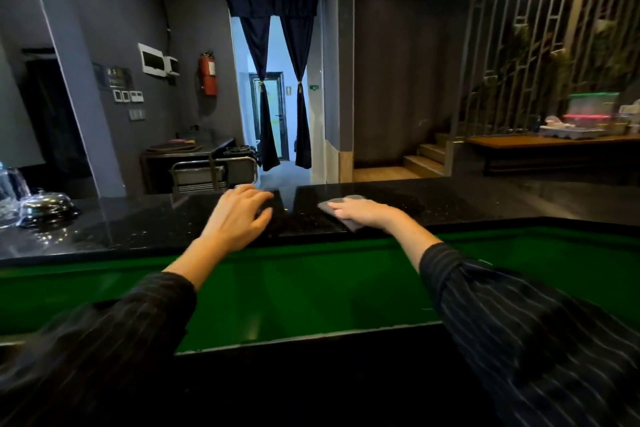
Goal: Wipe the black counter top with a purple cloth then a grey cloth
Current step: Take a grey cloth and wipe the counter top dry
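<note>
- The black counter top (145,222) runs across the middle of the frame, polished and speckled, with reflections on its left part; below it, in the lower half, lies a bright green recessed surface (304,291).
- The room behind is dim with grey walls; a doorway hung with dark curtains (273,87) sits at upper centre, a red fire extinguisher (207,74) hangs on the wall left of it, and a slatted screen (540,45) fills the upper right.
- Both forearms, in dark striped sleeves (519,329), reach up from the bottom corners.
- The right hand (363,211), right of centre, lies palm down with fingers stretched flat, pressing on the grey cloth (346,202).
- That cloth lies flat on the counter top, showing beyond the fingertips and beneath the heel of the hand at the near edge.
- The left hand (239,215), at centre, is spread open with fingers apart, holding nothing; whether it touches the counter is unclear.
- A shiny metal dome (48,206) stands at far left on the counter.
</note>
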### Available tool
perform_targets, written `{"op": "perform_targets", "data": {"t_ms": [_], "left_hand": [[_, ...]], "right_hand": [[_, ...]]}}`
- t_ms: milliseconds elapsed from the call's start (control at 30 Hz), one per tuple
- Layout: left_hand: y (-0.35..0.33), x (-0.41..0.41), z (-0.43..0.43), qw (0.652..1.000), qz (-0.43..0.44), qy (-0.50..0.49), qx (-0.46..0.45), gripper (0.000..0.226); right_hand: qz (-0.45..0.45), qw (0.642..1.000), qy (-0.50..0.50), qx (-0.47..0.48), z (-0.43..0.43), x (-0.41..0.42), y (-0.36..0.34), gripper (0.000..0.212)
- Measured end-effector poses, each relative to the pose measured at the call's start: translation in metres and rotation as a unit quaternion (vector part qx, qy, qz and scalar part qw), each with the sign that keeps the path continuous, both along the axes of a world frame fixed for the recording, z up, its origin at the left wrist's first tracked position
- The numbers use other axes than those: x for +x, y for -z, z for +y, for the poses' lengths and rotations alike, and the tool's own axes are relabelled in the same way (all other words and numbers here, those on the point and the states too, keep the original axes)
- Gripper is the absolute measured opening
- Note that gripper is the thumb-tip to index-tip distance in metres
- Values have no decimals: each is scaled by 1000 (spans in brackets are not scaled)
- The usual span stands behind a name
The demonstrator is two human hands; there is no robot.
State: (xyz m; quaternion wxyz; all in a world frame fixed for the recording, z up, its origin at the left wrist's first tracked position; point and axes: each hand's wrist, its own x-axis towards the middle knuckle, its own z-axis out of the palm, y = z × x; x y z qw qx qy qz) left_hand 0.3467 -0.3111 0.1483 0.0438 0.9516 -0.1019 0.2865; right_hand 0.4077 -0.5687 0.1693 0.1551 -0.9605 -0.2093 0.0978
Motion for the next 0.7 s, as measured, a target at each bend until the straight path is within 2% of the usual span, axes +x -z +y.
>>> {"op": "perform_targets", "data": {"t_ms": [67, 133, 200, 267, 367, 433, 500, 533, 600, 700], "left_hand": [[10, -13, 48, 996, 66, -55, 36, 64], [23, -22, 78, 984, 124, -114, 52, 66], [28, -25, 86, 984, 118, -124, 55, 75], [26, -23, 85, 985, 106, -117, 71, 60], [25, -23, 86, 988, 109, -103, 47, 41], [23, -22, 94, 989, 124, -80, -7, 39], [17, -20, 109, 986, 152, -46, -53, 38], [14, -20, 117, 984, 164, -27, -66, 38], [13, -19, 129, 984, 168, -1, -66, 39], [17, -17, 131, 989, 144, -18, 11, 45]], "right_hand": [[-35, 992, 125, -9, 7, 4, 7, 49], [-81, 960, 262, -61, 40, 4, 16, 53], [-88, 945, 303, -81, 89, -4, 18, 56], [-105, 966, 231, -58, 141, -11, 20, 56], [-111, 992, 30, -58, 196, -32, 20, 52], [-102, 990, -66, -72, 196, -41, 8, 51], [-75, 988, -114, -72, 176, -43, -5, 49], [-56, 991, -99, -65, 161, -39, -7, 48], [-47, 998, 13, -44, 127, -25, -2, 47], [-101, 968, 221, -57, 104, -2, 15, 50]]}}
